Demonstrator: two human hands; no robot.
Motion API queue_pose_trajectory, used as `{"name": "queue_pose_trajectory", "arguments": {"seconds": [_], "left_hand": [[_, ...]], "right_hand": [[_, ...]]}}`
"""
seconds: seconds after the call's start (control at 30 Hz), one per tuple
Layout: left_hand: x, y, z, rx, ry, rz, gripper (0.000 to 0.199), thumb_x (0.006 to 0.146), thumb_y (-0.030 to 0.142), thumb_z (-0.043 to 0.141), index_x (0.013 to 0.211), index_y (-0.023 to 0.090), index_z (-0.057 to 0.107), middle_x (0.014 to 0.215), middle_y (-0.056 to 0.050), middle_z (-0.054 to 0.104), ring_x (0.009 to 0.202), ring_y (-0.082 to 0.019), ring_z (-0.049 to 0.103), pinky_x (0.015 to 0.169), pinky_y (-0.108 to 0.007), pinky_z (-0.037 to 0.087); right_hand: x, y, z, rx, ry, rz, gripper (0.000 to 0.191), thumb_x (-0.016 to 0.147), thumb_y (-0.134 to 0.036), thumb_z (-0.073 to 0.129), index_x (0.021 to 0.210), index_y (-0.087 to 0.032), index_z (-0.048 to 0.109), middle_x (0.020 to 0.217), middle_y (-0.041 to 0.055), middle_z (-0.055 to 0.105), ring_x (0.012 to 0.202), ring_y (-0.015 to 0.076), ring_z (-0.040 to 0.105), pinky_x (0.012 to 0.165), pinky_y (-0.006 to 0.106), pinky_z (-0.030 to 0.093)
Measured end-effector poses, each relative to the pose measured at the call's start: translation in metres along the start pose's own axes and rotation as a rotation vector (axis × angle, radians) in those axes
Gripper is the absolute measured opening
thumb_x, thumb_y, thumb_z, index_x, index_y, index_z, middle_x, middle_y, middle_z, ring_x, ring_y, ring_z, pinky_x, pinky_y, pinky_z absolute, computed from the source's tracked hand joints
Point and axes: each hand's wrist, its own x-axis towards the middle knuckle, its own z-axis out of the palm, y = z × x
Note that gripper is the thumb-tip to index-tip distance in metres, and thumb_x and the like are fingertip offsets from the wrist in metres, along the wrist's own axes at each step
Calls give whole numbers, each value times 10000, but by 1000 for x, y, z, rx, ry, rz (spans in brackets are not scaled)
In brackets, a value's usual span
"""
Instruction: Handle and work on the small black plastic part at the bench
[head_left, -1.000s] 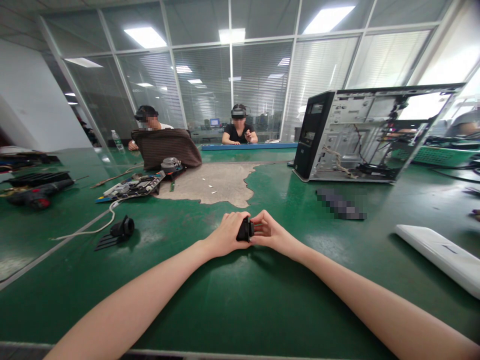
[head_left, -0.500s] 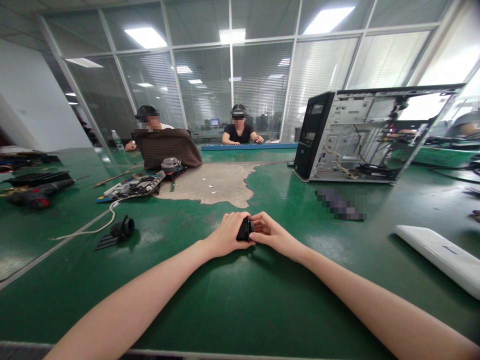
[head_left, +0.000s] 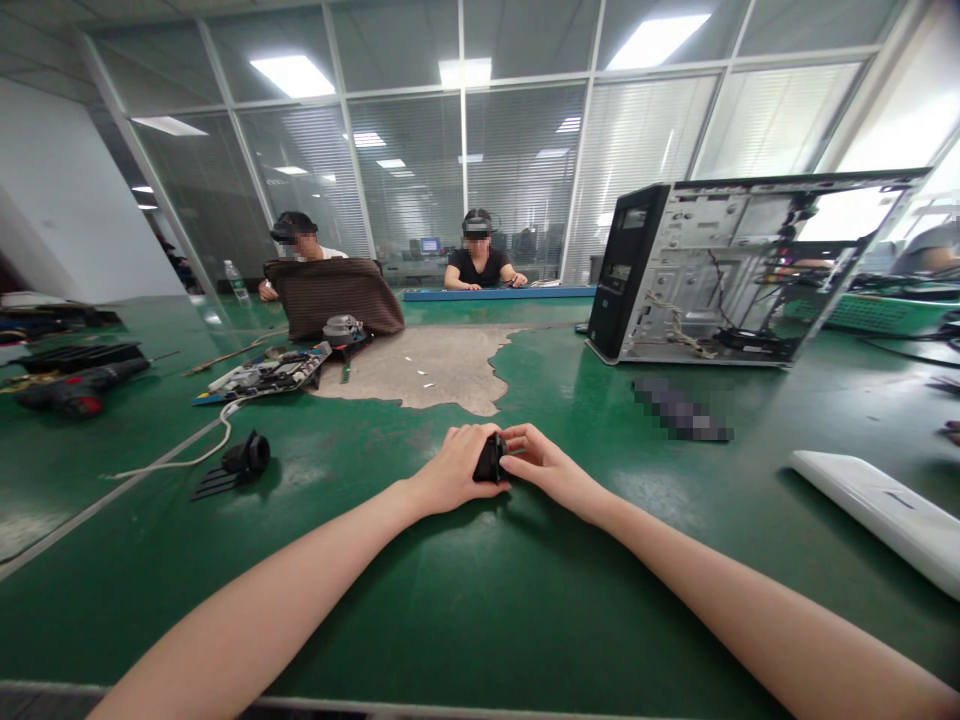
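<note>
Near middle, over the green table (head_left: 465,600): the left hand (head_left: 450,468) has its grip closed around a black part (head_left: 487,460), which sits between the two hands. The right hand (head_left: 551,468) has its grip closed on the right end of the same part, thumb on the near side; the farther fingertips are partly hidden.

Near right: a white case (head_left: 877,510), lying flat. Near left: a black fitting (head_left: 246,456) with prongs pointing left, just beside a white cable (head_left: 214,447). Mid-right: a dark item (head_left: 679,408), blurred out, identity not determinable. Mid-left: a circuit board (head_left: 262,376); farther left, a drill (head_left: 75,392) on its side.

Beyond the hands, the table surface shows a bare tan patch (head_left: 442,370) with ragged edges. At its far left edge stands a brown bag (head_left: 334,300), a metal motor (head_left: 343,328) before it. Far right: an open computer tower (head_left: 712,280), upright, and a green basket (head_left: 885,313) beyond it. Far side: a blue strip (head_left: 499,294), two seated persons in headsets, a bottle (head_left: 236,283) at left, and a glass wall (head_left: 405,170) behind.
</note>
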Motion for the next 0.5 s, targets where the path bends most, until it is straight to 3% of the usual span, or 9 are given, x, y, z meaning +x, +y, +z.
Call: {"name": "queue_pose_trajectory", "arguments": {"seconds": [0.23, 0.37, 0.5], "left_hand": [[0, 0, 0, 2, -5, -12, 555, 679, 361, 621, 1128, 200, 337, 1043, -66, 507, 949, -235, 471, 818, -368, 330], [0, -1, 2, 0, 9, -13, 571, 672, 389, 624, 1130, 205, 338, 1043, -66, 507, 953, -237, 474, 818, -368, 329], [0, 0, 1, -4, 13, -7, 579, 671, 403, 625, 1131, 209, 333, 1049, -65, 506, 961, -237, 473, 822, -370, 327]], "right_hand": [[-2, 0, -1, 58, -105, -60, 375, 660, -274, 672, 924, -221, 411, 893, -7, 533, 854, 135, 547, 789, 314, 437], [-2, -3, 0, 8, -24, -52, 257, 722, -345, 598, 878, -212, 443, 886, -4, 518, 828, 134, 546, 768, 309, 444], [-1, -4, 2, -16, 11, -47, 257, 730, -361, 583, 895, -212, 453, 899, 3, 519, 848, 144, 544, 773, 316, 444]]}}
